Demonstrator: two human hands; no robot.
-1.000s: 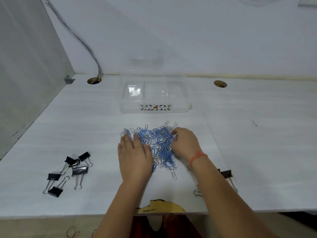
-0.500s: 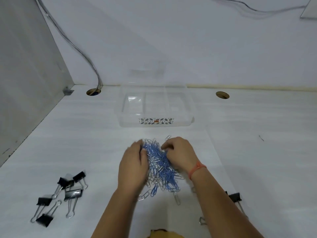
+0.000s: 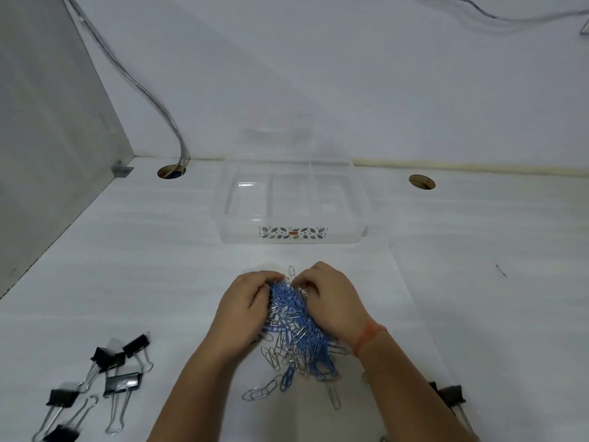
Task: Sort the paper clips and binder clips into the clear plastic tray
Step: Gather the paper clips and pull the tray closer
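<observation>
Both hands, left hand (image 3: pixel 245 309) and right hand (image 3: pixel 331 301), fingers clamped on the paper clips (image 3: pixel 294 327); next, carry them toward the tray (image 3: pixel 242 240) at twelve o'clock.

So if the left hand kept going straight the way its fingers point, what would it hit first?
The left hand curls rightward into the paper clips it is already gripping; straight beyond the pile sits the right hand. So clips first, then probably the right hand's fingers, though depth is unclear.

Left hand (image 3: pixel 243 311) palm inward, fingers (image 3: pixel 271 277) curled, closed on the left side of the clips (image 3: pixel 294 317), right hand (image 3: pixel 333 303) mirroring it on the right, both forearms reaching in from below, orange band (image 3: pixel 368 334) at right wrist
</observation>
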